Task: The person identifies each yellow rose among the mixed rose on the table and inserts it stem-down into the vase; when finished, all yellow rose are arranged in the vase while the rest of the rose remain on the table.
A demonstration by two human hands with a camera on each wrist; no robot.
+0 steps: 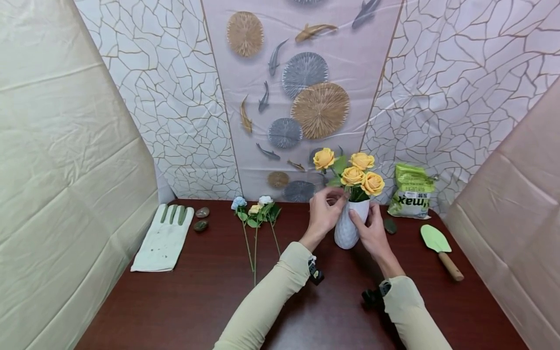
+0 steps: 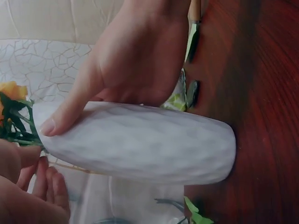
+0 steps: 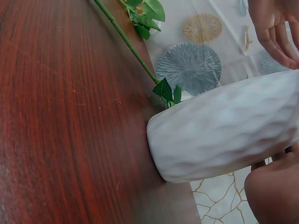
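Note:
A white vase point(image 1: 346, 234) with a dimpled surface stands slightly tilted on the table, its base touching the wood. Several yellow roses point(image 1: 352, 176) rise out of its mouth. My right hand point(image 1: 374, 234) grips the vase near its rim, the thumb lying along the front in the left wrist view. At the vase's mouth, my left hand point(image 1: 324, 214) pinches a rose stem between thumb and fingers; the fingertips partly hide the stem. The right wrist view shows the vase's lower body point(image 3: 219, 135) and the left fingers point(image 3: 280, 46) above it.
Left of the vase lie a blue rose point(image 1: 238, 203), a pale yellow rose point(image 1: 255, 209) and a white rose point(image 1: 265, 200). A glove point(image 1: 163, 243) and two stones point(image 1: 201, 225) are farther left. Rightward are a green bag point(image 1: 410, 194), a dark stone point(image 1: 390, 226) and a trowel point(image 1: 437, 240).

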